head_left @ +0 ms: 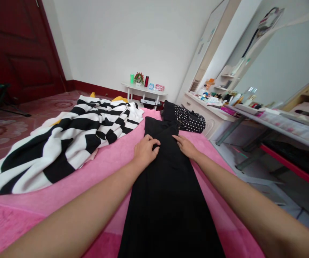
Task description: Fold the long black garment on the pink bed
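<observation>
A long black garment (167, 193) lies stretched out along the pink bed cover (90, 179), running away from me. My left hand (145, 149) rests on its left edge near the far end, fingers curled and pinching the cloth. My right hand (186, 145) lies on the garment's right edge at the same height, fingers pressed down on the fabric. Both forearms reach in from the bottom of the view.
A black-and-white striped garment (68, 143) is heaped on the bed's left. A black polka-dot piece (190, 120) lies at the far end. A small white table (143, 91) stands by the wall, a cluttered dresser (218, 107) and a metal frame (278, 143) on the right, a dark red door (22, 46) on the left.
</observation>
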The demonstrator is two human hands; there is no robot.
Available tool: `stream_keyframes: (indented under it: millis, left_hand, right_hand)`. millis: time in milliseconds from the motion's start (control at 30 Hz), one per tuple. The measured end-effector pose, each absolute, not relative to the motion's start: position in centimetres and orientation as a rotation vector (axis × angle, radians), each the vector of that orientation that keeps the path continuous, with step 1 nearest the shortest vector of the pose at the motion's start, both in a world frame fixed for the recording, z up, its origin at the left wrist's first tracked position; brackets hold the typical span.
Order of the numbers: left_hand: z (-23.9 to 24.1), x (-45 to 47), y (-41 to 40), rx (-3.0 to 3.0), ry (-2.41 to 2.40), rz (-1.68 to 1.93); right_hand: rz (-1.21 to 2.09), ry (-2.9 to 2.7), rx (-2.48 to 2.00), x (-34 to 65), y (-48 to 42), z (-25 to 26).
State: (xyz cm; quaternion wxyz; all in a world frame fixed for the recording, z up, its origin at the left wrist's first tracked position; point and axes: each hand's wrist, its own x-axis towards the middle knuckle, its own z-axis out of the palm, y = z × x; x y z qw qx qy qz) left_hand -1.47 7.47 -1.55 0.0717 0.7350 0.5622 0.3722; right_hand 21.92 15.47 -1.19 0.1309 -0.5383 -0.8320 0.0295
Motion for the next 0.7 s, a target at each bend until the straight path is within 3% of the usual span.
stream_keyframes:
  millis: [333, 700]
  left_hand:
    - [-0.6, -2.1, 4.7, 2.455, 1.349, 1.179]
    - [1.8, -6.5, -3.3, 2.564, 0.710, 0.623]
  right_hand:
    - [0.058, -2.737, -0.832, 23.2, -4.1, 2.5]
    - [0.168, -2.941, -0.458, 22.6, -9.0, 5.0]
